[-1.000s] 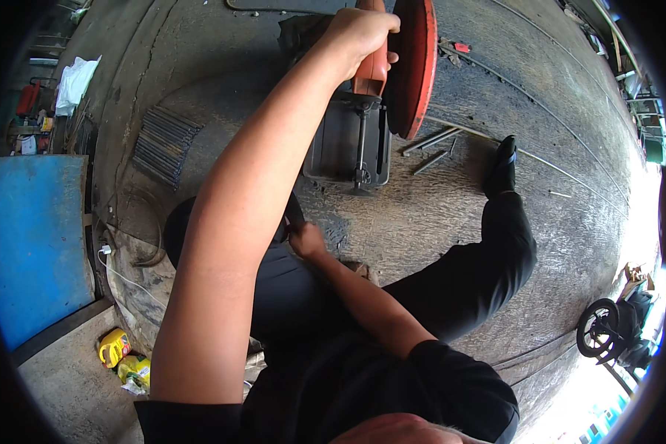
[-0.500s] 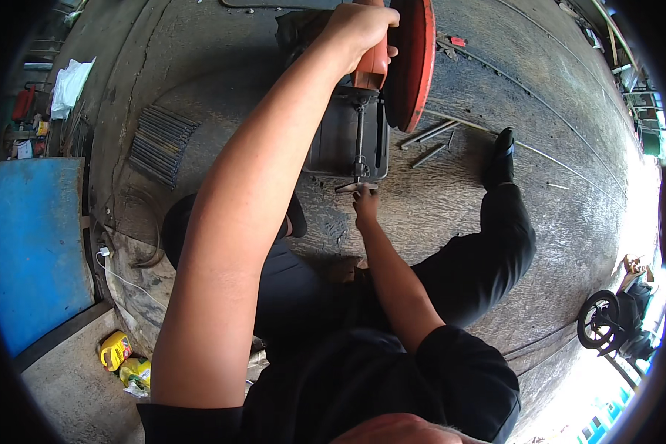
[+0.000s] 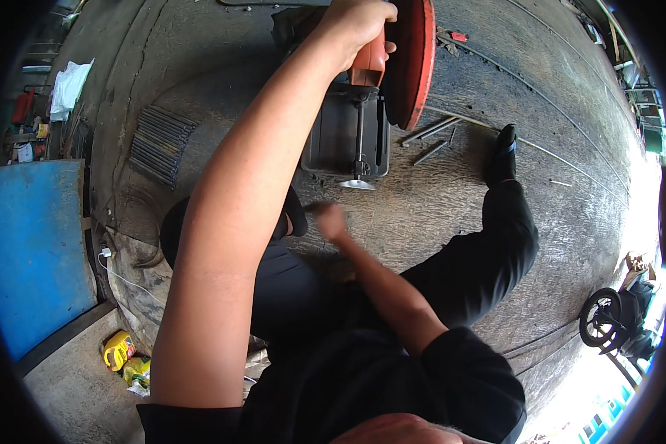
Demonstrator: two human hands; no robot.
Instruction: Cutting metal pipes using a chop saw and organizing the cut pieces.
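Up at the top, my left hand is wrapped round the orange-red handle of a cut-off saw. Its round red blade guard stands just right of the hand. Below the handle lies the saw's dark metal base, with a clamp screw running toward me. A silver crank sits at the screw's near end. My right hand is apart from the crank, low over the floor beside my left foot. Motion smears its fingers, so whether it holds anything cannot be made out.
Cut dark rods lie in a row at left. Several loose metal pieces and a long thin rod lie right of the saw. A blue panel and yellow containers are at far left, a wheel at far right.
My right hand has let go of the crank and moved left and toward me. The crank now sits at a different angle. My left hand stays on the saw handle.
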